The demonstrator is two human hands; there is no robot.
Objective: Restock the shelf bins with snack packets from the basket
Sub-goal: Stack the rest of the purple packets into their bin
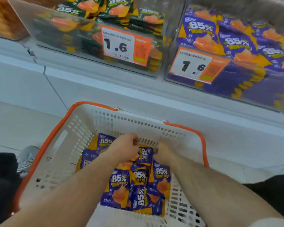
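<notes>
- A white plastic basket (59, 154) with an orange rim and handles stands on the floor just in front of the shelf; both bare forearms reach down into it.
- Inside the basket lie many purple snack packets (120, 185) with orange corners and a big "85%" printed on them; they cover the bottom in a loose heap, some flat, some overlapping.
- The left hand (125, 147) is at the far side of the heap, its fingers curled together. It sits on top of the packets, but I cannot tell if it really clamps one.
- The right hand (163, 152) is just beside the left one, blurred, with fingers bent inward. One purple packet (145, 155) lies between the two hands and touches both; which hand holds it I cannot tell.
- Above the basket, on the shelf, stands a clear bin at the right (269, 99) filled with the same kind of purple packets; a price tag (197, 65) with "1.6" and an orange part is fixed on its front wall.
- To the left of it is another clear bin (59, 35) with dark green packets (118, 9) of the same design, and its own tag (125, 45), also "1.6".
- At the far left edge there is a third container with orange contents (2, 18), too blurred to name.
- The white front of the shelf base (105, 89) runs between the bins and the basket.
- A grey patterned shoe (27, 157) shows at the left of the basket, beside dark clothing.
</notes>
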